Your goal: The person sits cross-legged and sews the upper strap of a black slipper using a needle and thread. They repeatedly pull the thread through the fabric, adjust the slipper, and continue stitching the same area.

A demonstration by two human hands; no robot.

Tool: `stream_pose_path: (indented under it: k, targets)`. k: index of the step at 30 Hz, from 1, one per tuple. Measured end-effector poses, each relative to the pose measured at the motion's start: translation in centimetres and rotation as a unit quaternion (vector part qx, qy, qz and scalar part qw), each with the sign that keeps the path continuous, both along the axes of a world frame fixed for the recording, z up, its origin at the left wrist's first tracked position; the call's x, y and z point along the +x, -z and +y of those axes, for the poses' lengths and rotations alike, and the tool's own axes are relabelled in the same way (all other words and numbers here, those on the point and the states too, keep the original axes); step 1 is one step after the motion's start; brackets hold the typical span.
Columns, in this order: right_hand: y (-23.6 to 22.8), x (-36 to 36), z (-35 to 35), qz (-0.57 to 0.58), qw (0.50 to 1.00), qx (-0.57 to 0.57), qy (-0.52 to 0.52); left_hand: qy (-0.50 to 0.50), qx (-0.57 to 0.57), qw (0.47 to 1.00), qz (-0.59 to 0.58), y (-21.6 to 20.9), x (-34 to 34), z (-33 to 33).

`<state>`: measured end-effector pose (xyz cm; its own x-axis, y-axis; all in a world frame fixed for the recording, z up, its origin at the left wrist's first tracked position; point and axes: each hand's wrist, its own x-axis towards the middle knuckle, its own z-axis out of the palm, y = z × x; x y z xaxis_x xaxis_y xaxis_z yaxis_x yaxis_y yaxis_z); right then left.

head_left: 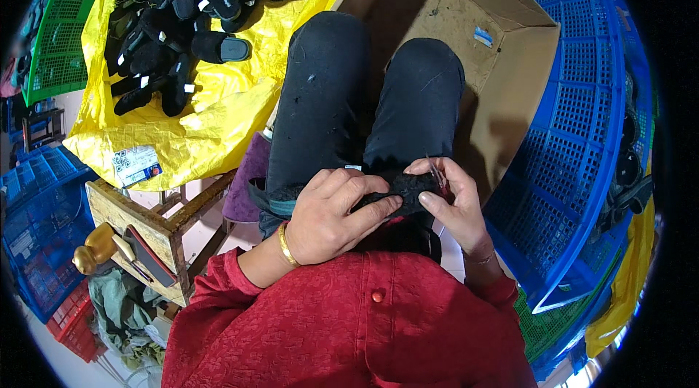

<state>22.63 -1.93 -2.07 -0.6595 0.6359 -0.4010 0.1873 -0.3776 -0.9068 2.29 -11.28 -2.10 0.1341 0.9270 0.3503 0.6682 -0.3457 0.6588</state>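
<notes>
- Two hands meet over the lap on a black fuzzy piece (408,185), which lies between them.
- The left hand (335,202) has its fingers bent and bunched, thumb and fingertips pressing the near end of the piece.
- The right hand (460,202) pinches the other end between thumb and fingers; a thin pointed tool (443,182) with a reddish part sits in the same grip.
- A yellow sack (218,107), spread open beyond the left knee, holds a heap of black slippers (220,47), some with grey soles and white tags.
- A cardboard box (528,75) beyond the right knee holds a small blue-and-white scrap (483,37) and dark specks.
- A blue basket (561,111) stands right of the box; whether the dark footwear (628,167) past its wall lies inside, I cannot tell.
- A green basket (62,38) stands left of the sack.
- A blue crate (36,224) and a red crate (71,324) stand lower left, their contents unclear.
</notes>
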Motion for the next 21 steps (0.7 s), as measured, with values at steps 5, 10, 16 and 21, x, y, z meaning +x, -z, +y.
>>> stream_pose_path:
  k: [5,10,16,21]
  targets:
    - [0.5,0.4,-0.4,-0.052,0.995,0.025,0.085,-0.003,0.023,1.0,0.018,0.2,-0.1,0.2]
    - [1.9,0.8,-0.8,-0.067,0.979,0.066,0.179,-0.043,-0.061,0.996,0.042,-0.3,-0.6,0.4]
    - [3.0,2.2,-1.3,-0.146,0.966,0.172,0.129,-0.133,-0.129,0.983,0.012,-1.9,-2.0,-0.7]
    - [4.9,2.7,-1.9,-0.109,0.909,0.4,-0.036,-0.239,-0.042,0.967,0.083,-4.6,-3.6,-1.3]
